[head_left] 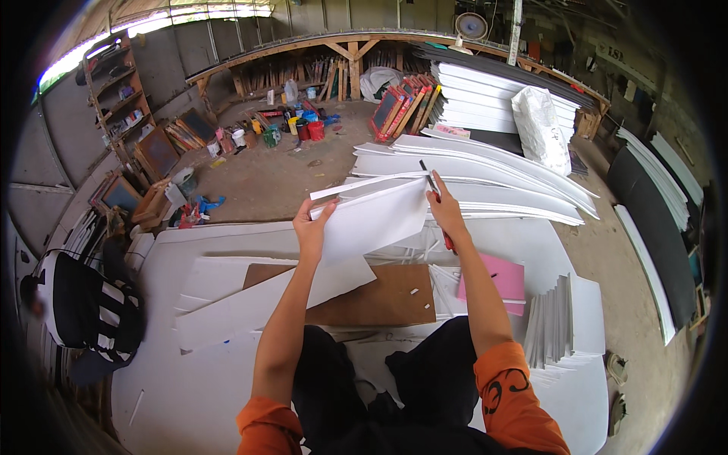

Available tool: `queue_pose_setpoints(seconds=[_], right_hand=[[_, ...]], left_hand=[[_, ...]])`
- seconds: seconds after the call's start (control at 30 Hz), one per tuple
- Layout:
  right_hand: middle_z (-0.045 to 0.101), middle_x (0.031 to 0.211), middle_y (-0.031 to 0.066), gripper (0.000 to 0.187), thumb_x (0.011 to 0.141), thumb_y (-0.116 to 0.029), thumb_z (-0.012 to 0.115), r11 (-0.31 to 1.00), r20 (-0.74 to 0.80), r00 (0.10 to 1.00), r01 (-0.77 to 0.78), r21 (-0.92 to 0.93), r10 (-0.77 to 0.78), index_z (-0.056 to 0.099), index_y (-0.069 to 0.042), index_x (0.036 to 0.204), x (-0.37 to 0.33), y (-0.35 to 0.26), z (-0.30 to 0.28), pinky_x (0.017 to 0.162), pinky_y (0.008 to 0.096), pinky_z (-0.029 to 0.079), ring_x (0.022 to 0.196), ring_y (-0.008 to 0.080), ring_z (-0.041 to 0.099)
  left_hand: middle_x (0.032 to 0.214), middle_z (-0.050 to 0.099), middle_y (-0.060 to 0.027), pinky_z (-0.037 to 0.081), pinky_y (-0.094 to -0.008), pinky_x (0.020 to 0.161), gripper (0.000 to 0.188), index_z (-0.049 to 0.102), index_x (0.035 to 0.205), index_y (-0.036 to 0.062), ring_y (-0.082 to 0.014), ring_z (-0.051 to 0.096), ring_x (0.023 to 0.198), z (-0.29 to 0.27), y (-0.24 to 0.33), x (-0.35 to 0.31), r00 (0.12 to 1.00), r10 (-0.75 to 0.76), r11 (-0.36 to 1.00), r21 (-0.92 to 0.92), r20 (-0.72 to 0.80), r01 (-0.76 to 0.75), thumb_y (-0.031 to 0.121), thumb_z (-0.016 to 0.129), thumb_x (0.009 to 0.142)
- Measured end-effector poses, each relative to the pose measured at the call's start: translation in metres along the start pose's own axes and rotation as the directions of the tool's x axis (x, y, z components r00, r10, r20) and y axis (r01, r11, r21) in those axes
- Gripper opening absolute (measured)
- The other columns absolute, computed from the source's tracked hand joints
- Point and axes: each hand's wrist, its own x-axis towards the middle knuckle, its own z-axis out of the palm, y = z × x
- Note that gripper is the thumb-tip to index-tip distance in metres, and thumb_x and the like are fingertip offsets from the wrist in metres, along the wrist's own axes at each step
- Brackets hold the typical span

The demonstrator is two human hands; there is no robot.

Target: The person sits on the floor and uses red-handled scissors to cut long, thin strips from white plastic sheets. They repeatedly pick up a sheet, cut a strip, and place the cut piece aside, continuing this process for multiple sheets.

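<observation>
My left hand (311, 231) grips the left end of a white foam board (375, 220), held up in front of me. Along its far edge a narrow white strip (368, 182) stands partly apart from the board. Closed around a red-handled utility knife (449, 242), my right hand (446, 211) is at the board's right end. The knife's dark tip points up and away past the strip. Below the board lie a brown board (402, 292) and a long white offcut (258, 307).
Thin white strips and a pink sheet (500, 279) lie at my right, beside a row of upright white pieces (553, 318). Large white sheets (485, 178) are stacked ahead. Paint containers (309, 129) and frames (406, 106) stand farther back; a black-and-white bag (83, 303) is at left.
</observation>
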Motion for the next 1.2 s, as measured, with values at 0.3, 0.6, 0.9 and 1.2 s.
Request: queue_pose_setpoints(seconds=[0.3,0.6,0.9,1.2], right_hand=[[0.025,0.048,-0.0022,0.027,0.085,-0.030,0.031,-0.108,0.687,0.726,-0.680,0.725,0.035,0.041,-0.005,0.078,-0.003,0.044,0.028,0.033,0.0211,0.025,0.037,0.0085,0.026],[0.025,0.046,-0.0029,0.033,0.084,-0.028,0.033,-0.354,0.645,0.743,-0.563,0.747,0.179,0.025,-0.013,0.056,0.012,0.062,0.045,0.036,0.0228,0.027,0.038,0.0094,0.027],[0.028,0.052,-0.0038,0.036,0.083,-0.038,0.046,0.236,0.400,0.767,-0.566,0.790,0.501,0.041,-0.007,0.066,-0.004,0.096,0.037,0.037,0.0225,0.026,0.040,0.0079,0.029],[0.039,0.054,-0.0029,0.028,0.075,-0.027,0.065,0.852,0.321,0.896,-0.409,0.327,0.307,0.053,-0.003,0.081,-0.005,0.076,0.044,0.036,0.0197,0.026,0.042,0.0054,0.036]], left_hand=[[0.081,0.064,-0.0074,0.040,-0.0204,0.074,0.026,0.057,0.099,0.0011,-0.0074,0.054,0.075,-0.010,-0.010,-0.006,0.998,0.062,0.968,0.243,0.014,-0.064,0.008,0.064,0.074],[0.078,0.064,-0.0058,0.042,-0.0206,0.070,0.024,0.059,0.096,0.0022,-0.0084,0.055,0.074,0.010,-0.013,-0.007,0.998,0.061,0.974,0.215,0.016,-0.063,0.009,0.065,0.073],[0.077,0.064,-0.0069,0.041,-0.0212,0.074,0.022,0.059,0.093,0.0007,-0.0087,0.054,0.076,-0.019,-0.013,-0.002,0.996,-0.065,0.960,0.275,0.058,0.047,0.009,0.064,0.073],[0.078,0.064,-0.0095,0.044,-0.0217,0.070,0.021,0.058,0.095,0.0007,-0.0099,0.056,0.074,-0.041,-0.029,0.003,0.988,-0.107,0.978,0.189,0.114,0.084,0.010,0.061,0.076]])
